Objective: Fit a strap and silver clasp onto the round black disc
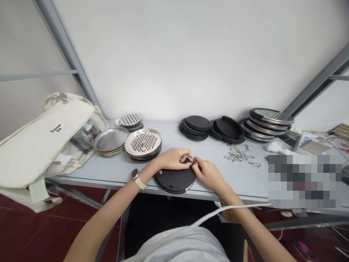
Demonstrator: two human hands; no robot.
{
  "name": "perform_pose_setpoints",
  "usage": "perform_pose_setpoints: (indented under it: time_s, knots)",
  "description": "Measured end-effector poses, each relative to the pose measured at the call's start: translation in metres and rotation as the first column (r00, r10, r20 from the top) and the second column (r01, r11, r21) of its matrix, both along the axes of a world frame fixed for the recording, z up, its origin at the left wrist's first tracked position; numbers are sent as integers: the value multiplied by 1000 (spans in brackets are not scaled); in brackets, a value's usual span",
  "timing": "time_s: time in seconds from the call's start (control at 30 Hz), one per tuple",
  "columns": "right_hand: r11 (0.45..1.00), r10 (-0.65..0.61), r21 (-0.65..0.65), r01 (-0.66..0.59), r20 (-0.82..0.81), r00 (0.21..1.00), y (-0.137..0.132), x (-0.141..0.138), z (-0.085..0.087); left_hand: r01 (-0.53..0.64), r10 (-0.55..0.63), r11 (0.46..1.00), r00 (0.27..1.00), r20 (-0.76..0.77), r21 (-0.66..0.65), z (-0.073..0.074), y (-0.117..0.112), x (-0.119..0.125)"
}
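A round black plastic disc lies at the front edge of the table, under and between my hands. My left hand is closed in a pinch at the disc's upper right rim, with a watch on the wrist. Fingers pinched together, my right hand meets it at the same spot. A small metal wire loop shows between the fingertips, partly hidden by them. To the right lies a loose pile of similar wire loops.
Left of my hands stand stacks of round metal grater plates and plain metal discs. Along the wall are black discs, black rimmed trays and a stack of black-edged graters. A cream bag sits left; a white cable crosses in front.
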State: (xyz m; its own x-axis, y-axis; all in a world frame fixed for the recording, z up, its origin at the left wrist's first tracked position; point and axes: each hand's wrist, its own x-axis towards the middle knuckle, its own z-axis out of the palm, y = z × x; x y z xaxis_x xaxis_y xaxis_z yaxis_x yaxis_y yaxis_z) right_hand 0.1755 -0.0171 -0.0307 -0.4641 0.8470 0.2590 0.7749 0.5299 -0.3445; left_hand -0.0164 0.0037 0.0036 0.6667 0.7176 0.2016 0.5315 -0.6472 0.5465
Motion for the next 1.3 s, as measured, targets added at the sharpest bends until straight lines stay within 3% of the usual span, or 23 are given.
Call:
perform_pose_setpoints:
  time_s: [0.83, 1.3]
  knots:
    - [999, -23, -25, 21, -62, 998, -2, 0, 3, -5, 5, 1000, 1000, -6, 19, 0, 1, 0]
    - [976, -48, 216, 24, 108, 993, -3, 0, 2, -27, 28, 999, 999, -32, 32, 2, -1, 2]
